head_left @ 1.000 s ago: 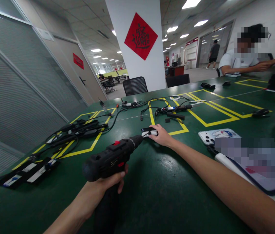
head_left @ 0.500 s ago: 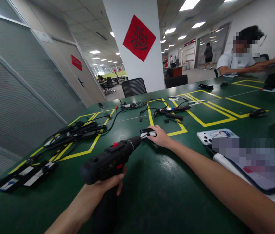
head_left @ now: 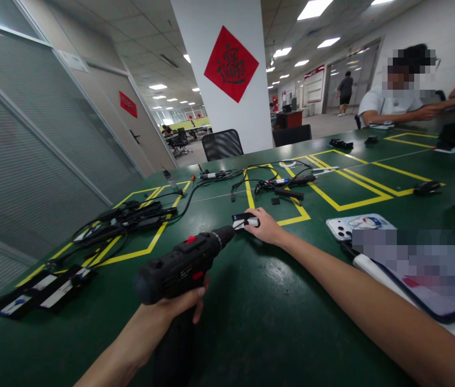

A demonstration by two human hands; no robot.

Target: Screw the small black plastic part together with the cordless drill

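My left hand is wrapped round the grip of a black cordless drill with red buttons. The drill points forward and to the right, and its tip reaches a small black and white block. My right hand holds that block on the green table, with thumb and fingers on its right end. I cannot tell whether the bit is inside the block or only touching it. The exact kind of block is too small to make out.
Black cables and adapters lie on the left, by flat black pieces. Beyond my right hand are a screwdriver-like tool and a black bar. A phone lies on the right. A person sits across the table.
My hands, the drill and the block look almost unmoved. The view has shifted very slightly, and the walking person in the background has moved a little.
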